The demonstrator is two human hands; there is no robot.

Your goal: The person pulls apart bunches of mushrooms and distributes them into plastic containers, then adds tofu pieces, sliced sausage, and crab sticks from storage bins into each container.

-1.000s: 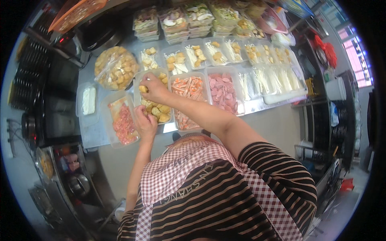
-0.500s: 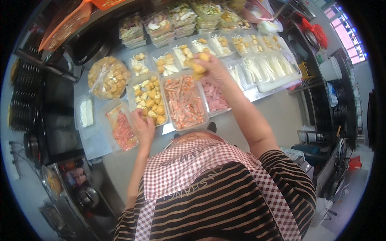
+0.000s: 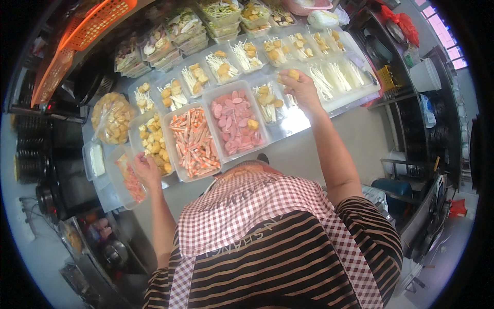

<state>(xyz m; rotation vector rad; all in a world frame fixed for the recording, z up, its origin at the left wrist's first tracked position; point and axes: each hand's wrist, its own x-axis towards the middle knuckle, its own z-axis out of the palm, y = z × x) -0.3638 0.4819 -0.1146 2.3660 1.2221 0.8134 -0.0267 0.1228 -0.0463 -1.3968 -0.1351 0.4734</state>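
Note:
My right hand [image 3: 302, 93] is closed around fried tofu puffs [image 3: 293, 74], above a small clear box [image 3: 290, 101] partly hidden under it. Beside that, a box of white enoki mushrooms has tofu puffs [image 3: 267, 98] on top. My left hand [image 3: 148, 171] has its fingers curled on the near-left rim of the tub of tofu puffs [image 3: 157, 136], next to a tub of pink meat [image 3: 129, 177]. Tubs of crab sticks [image 3: 192, 139] and pink sausage slices [image 3: 234, 116] stand between my hands. One loose tofu puff [image 3: 252, 124] lies on the sausage slices.
Several enoki boxes stand in rows; some on the white tray [image 3: 355, 98] show mushrooms only. Stacked boxes of vegetables [image 3: 180, 28] line the back. A bag of tofu puffs [image 3: 112, 118] and a box with a white block [image 3: 96, 159] sit left. Orange baskets [image 3: 98, 28] hang upper left.
My right hand has moved right with the tofu puffs, from over the crab sticks and sausage tubs to the enoki boxes beyond. The view has shifted right; my left hand stays at the tofu tub.

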